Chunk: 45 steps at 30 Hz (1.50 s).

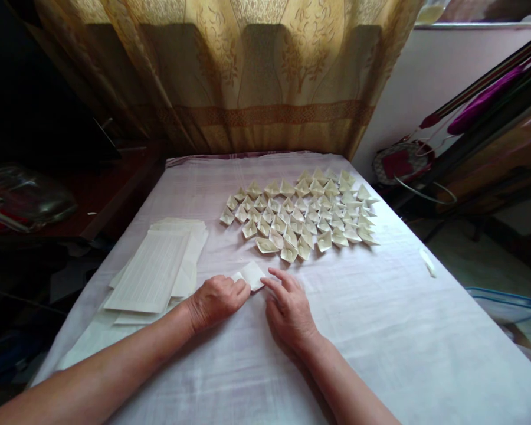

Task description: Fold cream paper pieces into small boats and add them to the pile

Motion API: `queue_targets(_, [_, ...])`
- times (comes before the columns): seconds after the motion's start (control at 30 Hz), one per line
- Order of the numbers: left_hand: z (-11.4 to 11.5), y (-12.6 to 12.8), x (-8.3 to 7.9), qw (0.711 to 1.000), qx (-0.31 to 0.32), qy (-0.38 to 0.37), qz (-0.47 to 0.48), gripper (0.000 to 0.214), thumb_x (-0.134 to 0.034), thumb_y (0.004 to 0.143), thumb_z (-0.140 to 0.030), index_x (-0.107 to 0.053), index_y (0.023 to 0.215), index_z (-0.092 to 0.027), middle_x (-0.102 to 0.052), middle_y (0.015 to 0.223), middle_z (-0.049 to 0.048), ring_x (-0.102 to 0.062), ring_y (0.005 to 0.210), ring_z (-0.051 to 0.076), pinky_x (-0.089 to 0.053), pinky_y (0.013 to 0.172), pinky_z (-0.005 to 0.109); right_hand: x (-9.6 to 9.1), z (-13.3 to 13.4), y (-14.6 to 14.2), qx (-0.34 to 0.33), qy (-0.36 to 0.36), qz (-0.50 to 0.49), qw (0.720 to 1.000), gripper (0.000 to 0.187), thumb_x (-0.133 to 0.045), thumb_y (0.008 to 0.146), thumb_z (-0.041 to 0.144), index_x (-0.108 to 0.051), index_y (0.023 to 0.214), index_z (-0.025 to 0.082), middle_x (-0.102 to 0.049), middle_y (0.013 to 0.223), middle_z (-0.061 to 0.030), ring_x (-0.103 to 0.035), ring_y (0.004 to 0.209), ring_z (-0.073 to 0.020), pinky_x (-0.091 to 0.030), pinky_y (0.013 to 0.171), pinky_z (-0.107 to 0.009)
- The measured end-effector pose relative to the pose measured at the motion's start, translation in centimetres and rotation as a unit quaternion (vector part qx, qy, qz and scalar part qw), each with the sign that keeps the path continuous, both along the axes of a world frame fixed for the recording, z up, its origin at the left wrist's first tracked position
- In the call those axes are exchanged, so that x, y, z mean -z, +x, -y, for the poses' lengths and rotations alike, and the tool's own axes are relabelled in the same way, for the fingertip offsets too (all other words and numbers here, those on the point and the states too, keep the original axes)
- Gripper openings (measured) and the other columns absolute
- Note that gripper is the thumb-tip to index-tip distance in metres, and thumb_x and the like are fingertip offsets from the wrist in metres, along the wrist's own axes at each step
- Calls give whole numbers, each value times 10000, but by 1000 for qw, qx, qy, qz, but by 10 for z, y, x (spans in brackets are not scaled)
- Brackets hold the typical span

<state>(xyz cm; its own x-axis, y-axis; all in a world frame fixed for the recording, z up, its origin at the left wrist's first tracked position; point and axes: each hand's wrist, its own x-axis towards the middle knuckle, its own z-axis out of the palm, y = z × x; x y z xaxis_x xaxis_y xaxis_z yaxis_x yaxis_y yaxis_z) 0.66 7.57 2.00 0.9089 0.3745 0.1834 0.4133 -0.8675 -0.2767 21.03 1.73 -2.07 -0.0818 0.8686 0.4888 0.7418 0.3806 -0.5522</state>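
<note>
A small folded piece of white paper lies on the white cloth near the front middle. My left hand has its fingers curled and pinches the paper's left edge. Next to it, my right hand presses its forefinger on the paper's right corner, the other fingers lying loosely on the cloth. Beyond the hands, several folded paper boats lie in close rows. A stack of lined paper sheets rests to the left of my left hand.
A patterned yellow curtain hangs behind the table. A small white scrap lies near the cloth's right edge. Dark furniture stands to the left, and leaning rods and a hoop clutter the right.
</note>
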Motion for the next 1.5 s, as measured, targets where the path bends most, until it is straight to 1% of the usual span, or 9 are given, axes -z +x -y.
queue_targets(0.13, [9,-11,-1,996,20,3,88,205,-418,974,-125,-617,993,-171,-685,826,41,-663,738,157,-510,633,260,-10,-3,13,-44,14,92,995,359,-578,798,91,-702,1088,262,-584,1303,-106,-509,1197,-263,-447,942,-433])
queue_targets(0.27, [28,-20,6,990,-4,-3,138,249,-420,970,-104,-639,1073,-160,-723,1031,66,-660,999,204,-534,841,328,-20,3,16,-144,43,139,979,156,-609,887,182,-724,953,264,-677,1175,-64,-549,1136,-224,-431,916,-380])
queue_targets(0.37, [46,-18,11,987,-53,-38,147,300,-418,952,-70,-635,1146,-141,-713,1109,88,-637,1058,210,-521,914,356,-24,5,13,-198,17,150,968,134,-586,924,180,-710,920,231,-724,1047,-38,-596,1031,-188,-430,883,-346])
queue_targets(0.53, [59,-13,10,972,-70,-123,188,281,-450,945,-102,-658,1126,-157,-723,1086,69,-655,996,189,-531,915,339,-27,0,15,-224,-56,109,967,130,-577,951,244,-703,931,220,-735,1023,-30,-607,1001,-175,-419,876,-341])
queue_targets(0.67, [53,-15,9,951,-80,-184,236,240,-503,931,-144,-677,1092,-177,-733,1060,56,-651,1003,189,-524,940,353,-25,-7,13,-197,-93,59,974,138,-590,938,249,-694,854,214,-728,985,-36,-613,952,-174,-411,862,-348])
queue_targets(0.77, [52,-16,10,936,-88,-214,266,232,-511,924,-146,-689,1069,-179,-737,1044,56,-645,1015,182,-522,941,342,-20,-8,5,-141,-105,19,984,124,-619,900,221,-672,790,205,-714,931,-31,-613,881,-166,-413,828,-339])
queue_targets(0.97, [56,-18,14,940,-88,-216,250,290,-514,929,-167,-683,1161,-203,-728,1103,60,-629,1077,194,-505,983,365,-14,-3,-13,-24,-111,21,993,110,-637,853,197,-655,746,214,-688,955,-37,-593,928,-193,-402,842,-350])
queue_targets(1.27, [57,-23,12,952,-75,-215,205,342,-507,913,-131,-641,1226,-171,-703,1187,67,-599,1156,210,-481,1034,385,-15,1,-18,3,-122,-3,993,142,-581,882,217,-654,760,219,-684,964,-53,-579,942,-210,-393,870,-376])
queue_targets(1.5, [60,-23,12,956,-76,-209,192,365,-490,907,-124,-628,1243,-162,-690,1220,79,-594,1179,217,-483,1044,396,-15,-1,-22,18,-117,36,992,132,-618,865,209,-643,736,218,-679,941,-31,-578,921,-193,-388,843,-352])
